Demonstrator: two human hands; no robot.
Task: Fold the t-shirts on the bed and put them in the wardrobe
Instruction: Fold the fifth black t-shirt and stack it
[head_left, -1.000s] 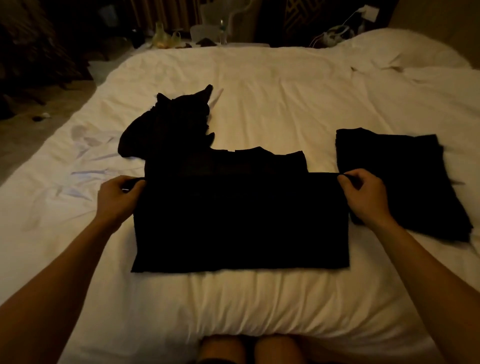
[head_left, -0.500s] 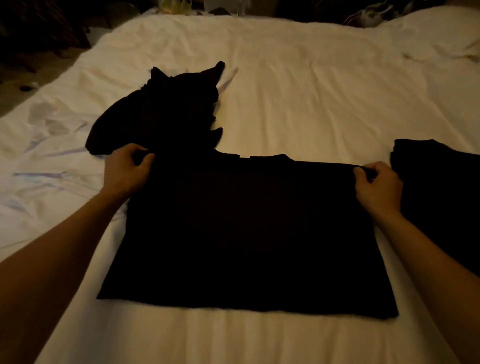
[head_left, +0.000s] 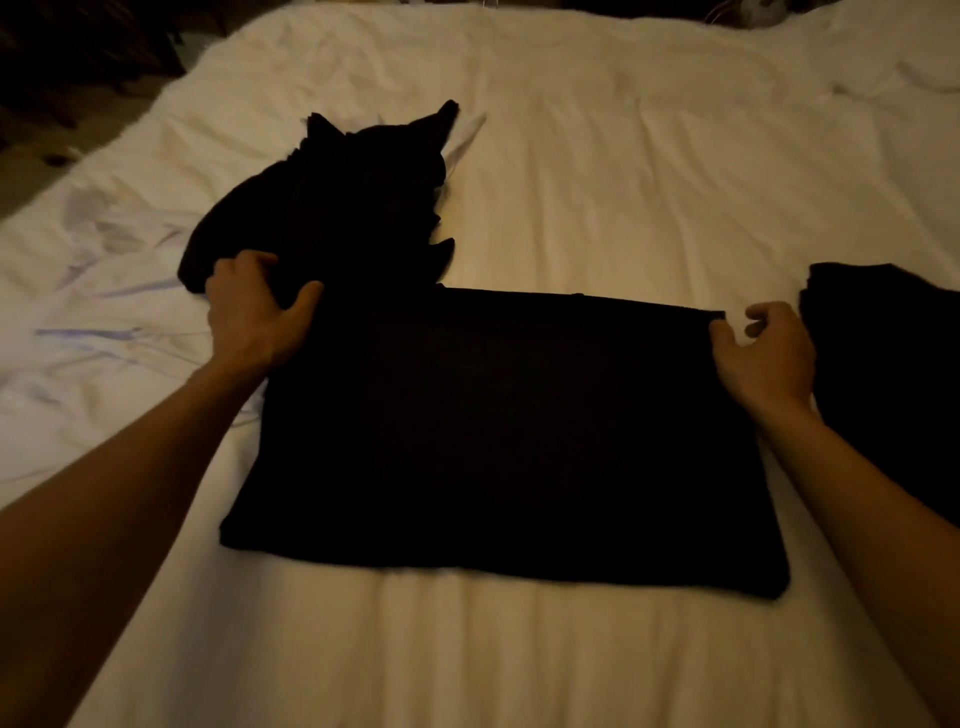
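Taking the half-folded black t-shirt (head_left: 498, 441) as reference: it lies flat as a wide rectangle on the white bed (head_left: 519, 654), near edge straight, with a broad strip of bare duvet between it and the person. Both hands sit at its far edge, one per corner, likely to square the fold. Left hand (head_left: 254, 317) is at the far-left corner, fingers bent onto dark cloth and thumb splayed across the shirt; pinching or only pressing, cannot tell, black on black. Right hand (head_left: 769, 353) is just off the far-right corner, fingers loosely curled, duvet showing between thumb and forefinger, holding nothing. Right of the shirt, across a narrow gap, lies a folded black garment (head_left: 893, 374), probably set aside as done. Beyond the far-left corner, touching it, is a heap of unfolded black clothes (head_left: 353, 197). Judgement: a crosswise fold comes next; open duvet past the far edge gives room, while the right side is tight. Wardrobe not in view.
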